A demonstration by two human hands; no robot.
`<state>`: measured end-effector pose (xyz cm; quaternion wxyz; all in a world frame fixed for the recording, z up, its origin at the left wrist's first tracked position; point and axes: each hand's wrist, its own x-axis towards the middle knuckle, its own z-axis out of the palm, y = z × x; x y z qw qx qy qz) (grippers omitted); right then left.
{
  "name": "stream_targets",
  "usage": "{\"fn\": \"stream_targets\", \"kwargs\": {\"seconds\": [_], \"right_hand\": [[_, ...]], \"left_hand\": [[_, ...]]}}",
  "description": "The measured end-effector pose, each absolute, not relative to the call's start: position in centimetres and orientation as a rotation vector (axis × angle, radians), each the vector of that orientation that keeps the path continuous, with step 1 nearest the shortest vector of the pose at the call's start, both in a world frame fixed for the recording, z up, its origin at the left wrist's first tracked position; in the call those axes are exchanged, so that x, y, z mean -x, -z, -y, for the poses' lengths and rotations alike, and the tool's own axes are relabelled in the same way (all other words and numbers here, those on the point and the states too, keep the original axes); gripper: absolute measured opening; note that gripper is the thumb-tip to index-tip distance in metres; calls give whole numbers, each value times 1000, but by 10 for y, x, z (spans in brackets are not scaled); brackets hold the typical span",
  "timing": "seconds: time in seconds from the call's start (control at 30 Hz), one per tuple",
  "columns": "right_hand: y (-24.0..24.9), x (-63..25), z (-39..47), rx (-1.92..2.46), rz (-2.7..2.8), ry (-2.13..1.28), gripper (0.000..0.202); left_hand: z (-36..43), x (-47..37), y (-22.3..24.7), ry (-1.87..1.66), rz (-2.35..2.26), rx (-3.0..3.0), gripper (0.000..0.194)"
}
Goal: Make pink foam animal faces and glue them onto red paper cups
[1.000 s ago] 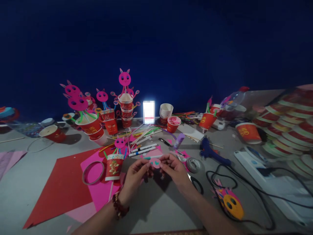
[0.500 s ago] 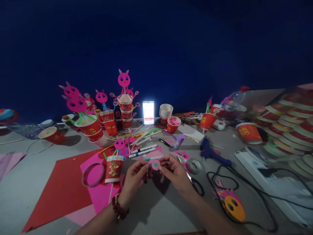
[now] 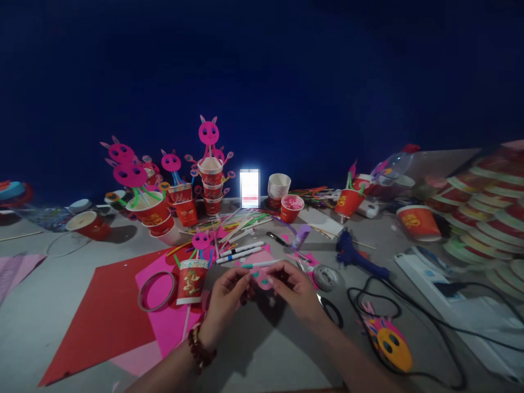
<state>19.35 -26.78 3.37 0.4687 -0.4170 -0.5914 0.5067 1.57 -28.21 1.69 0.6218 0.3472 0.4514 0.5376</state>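
Note:
A small pink paper piece (image 3: 260, 278) with teal marks is pinched between both hands over the grey table. My left hand (image 3: 229, 292), with a beaded bracelet at the wrist, grips its left edge. On its right edge are the fingers of my right hand (image 3: 292, 286). Just behind the piece lies a teal-and-white marker (image 3: 260, 264). Left of my left hand stands a red paper cup (image 3: 191, 281) with a pink face on top. Black-handled scissors (image 3: 331, 311) lie to the right of my right hand, near a tape roll (image 3: 326, 277).
Red card (image 3: 102, 316) and a pink tape ring (image 3: 156, 292) lie left. Decorated cups (image 3: 186, 210) and a lit phone (image 3: 249, 188) stand behind. At right are a blue glue gun (image 3: 360, 256), black cable, an orange paper face (image 3: 393, 348) and stacked cups (image 3: 487, 207).
The pink piece looks tilted a little differently between my fingers, and its teal marks show more clearly. Both hands keep nearly the same place. The whole view has shifted slightly.

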Motion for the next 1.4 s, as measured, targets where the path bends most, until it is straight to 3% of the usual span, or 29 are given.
{"fn": "stream_targets", "kwargs": {"seconds": [0.53,0.9,1.3,1.4], "right_hand": [[-32,-192,271,1110,1506,-1080,12],[-36,-189,273,1090,1415,-1253,16],[-36,-190,272,1079,1450,-1139,15],[-35,-191,271,1091,1402,-1267,19]], "left_hand": [[288,-17,-22,-1112,-1053,-1034,28],[291,-16,-20,-1105,-1001,-1041,27],[289,-21,-23,-1129,-1074,-1035,30],[289,-20,-22,-1147,-1064,-1020,30]]}}
